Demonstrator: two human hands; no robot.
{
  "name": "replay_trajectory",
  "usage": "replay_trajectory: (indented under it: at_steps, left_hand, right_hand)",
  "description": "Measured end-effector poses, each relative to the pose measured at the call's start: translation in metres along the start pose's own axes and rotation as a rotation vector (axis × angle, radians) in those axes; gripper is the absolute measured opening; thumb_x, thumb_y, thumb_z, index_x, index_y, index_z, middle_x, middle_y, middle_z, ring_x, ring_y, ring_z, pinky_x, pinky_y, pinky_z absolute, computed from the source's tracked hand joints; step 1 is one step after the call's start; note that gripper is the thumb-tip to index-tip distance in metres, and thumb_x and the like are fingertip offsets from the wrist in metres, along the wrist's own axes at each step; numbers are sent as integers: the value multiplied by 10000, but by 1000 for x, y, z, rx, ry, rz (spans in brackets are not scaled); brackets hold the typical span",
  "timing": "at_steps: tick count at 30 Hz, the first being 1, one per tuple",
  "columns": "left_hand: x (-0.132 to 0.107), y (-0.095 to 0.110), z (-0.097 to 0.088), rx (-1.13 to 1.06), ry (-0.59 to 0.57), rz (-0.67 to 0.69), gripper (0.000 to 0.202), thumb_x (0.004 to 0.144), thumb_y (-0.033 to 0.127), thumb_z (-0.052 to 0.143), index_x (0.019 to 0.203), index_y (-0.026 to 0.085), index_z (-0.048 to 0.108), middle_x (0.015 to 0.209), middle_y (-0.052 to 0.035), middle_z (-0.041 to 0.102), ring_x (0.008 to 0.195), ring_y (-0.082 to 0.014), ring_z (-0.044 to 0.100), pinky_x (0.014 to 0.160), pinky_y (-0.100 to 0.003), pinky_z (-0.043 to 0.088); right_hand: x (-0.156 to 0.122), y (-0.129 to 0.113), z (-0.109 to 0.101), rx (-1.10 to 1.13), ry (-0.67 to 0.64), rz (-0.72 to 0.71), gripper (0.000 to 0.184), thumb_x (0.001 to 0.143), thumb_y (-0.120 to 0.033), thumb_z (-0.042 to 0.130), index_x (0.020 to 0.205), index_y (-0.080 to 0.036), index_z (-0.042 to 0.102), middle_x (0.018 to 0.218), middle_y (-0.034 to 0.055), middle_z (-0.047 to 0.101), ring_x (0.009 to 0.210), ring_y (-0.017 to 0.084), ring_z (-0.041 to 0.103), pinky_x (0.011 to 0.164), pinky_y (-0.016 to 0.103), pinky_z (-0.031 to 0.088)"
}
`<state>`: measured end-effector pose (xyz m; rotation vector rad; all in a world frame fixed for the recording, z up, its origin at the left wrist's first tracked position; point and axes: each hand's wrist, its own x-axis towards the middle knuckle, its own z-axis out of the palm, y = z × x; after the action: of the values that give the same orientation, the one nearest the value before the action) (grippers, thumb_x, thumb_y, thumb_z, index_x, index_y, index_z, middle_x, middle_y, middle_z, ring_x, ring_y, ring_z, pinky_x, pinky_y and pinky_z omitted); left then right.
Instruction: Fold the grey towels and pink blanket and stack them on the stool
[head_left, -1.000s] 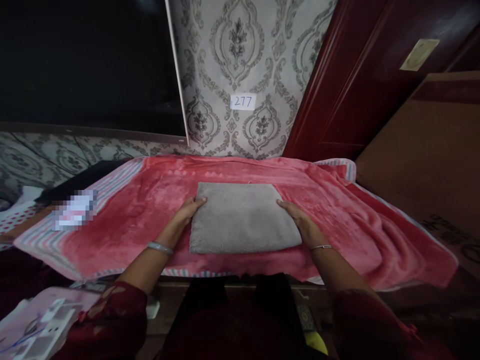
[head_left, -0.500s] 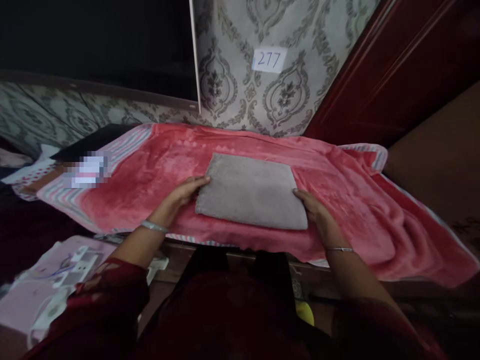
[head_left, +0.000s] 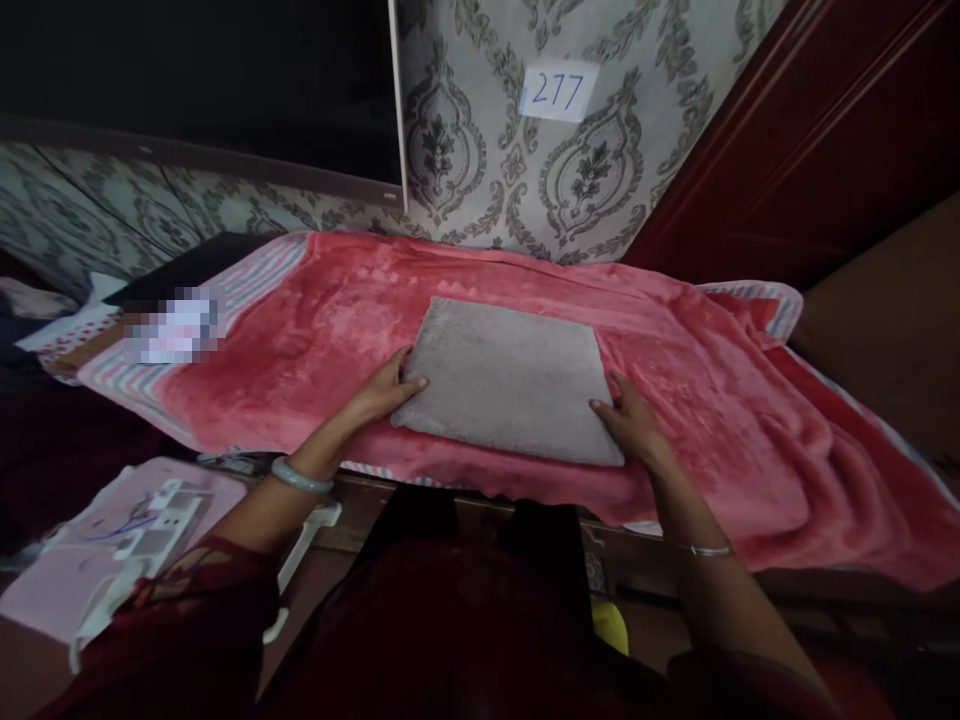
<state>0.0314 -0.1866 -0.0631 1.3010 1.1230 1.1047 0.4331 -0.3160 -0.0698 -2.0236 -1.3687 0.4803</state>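
Observation:
A grey folded towel [head_left: 517,385] lies flat on a pink-red plush blanket [head_left: 337,330], between my two hands. My left hand [head_left: 390,388] grips the towel's left edge, with the thumb on top and the fingers partly hidden at the side. On the opposite edge, my right hand [head_left: 630,415] has its thumb over the towel and its index finger just outside the border. The other right fingers are tucked out of sight.
A large dark screen [head_left: 202,90] hangs at the upper left. A paper marked 277 [head_left: 559,92] is on the patterned wall. Dark red furniture [head_left: 810,130] rises at the right. A pink stool-like surface [head_left: 75,570] holding white items stands at the lower left.
Both thumbs have come onto the top of the towel, and the fingers have moved to its side edges. The towel stays on the blanket. My view has shifted slightly.

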Motion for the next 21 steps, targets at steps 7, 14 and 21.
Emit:
replay_trajectory:
  at_steps: [7, 14, 21]
  left_hand:
    - [37, 42, 63, 661, -118, 426, 578, 787, 256, 730, 1334, 93, 642, 1476, -215, 563, 1468, -400, 398, 1248, -486, 228]
    - [52, 19, 108, 1236, -273, 332, 748, 978, 507, 480, 1592, 96, 363, 1690, -235, 224, 1587, -396, 116, 1255, -616, 13]
    - [47, 14, 104, 1306, -292, 343, 772, 995, 584, 393, 1618, 135, 318, 1690, -217, 248, 1582, -383, 155, 1260, -608, 60]
  right_hand:
    - [43, -79, 24, -339, 0, -369, 659, 993, -429, 418, 1589, -148, 389, 1603, 182, 433, 1490, 342, 371, 1214, 535, 302]
    - [55, -85, 71, -552, -59, -279, 655, 1038, -543, 361, 1616, -234, 355, 1692, 146, 283, 1559, 371, 207, 1217, 639, 171]
    - [54, -71, 73, -551, -13, -316, 655, 1031, -576, 336, 1599, -254, 393, 1667, 140, 344, 1533, 374, 276, 1198, 651, 204]
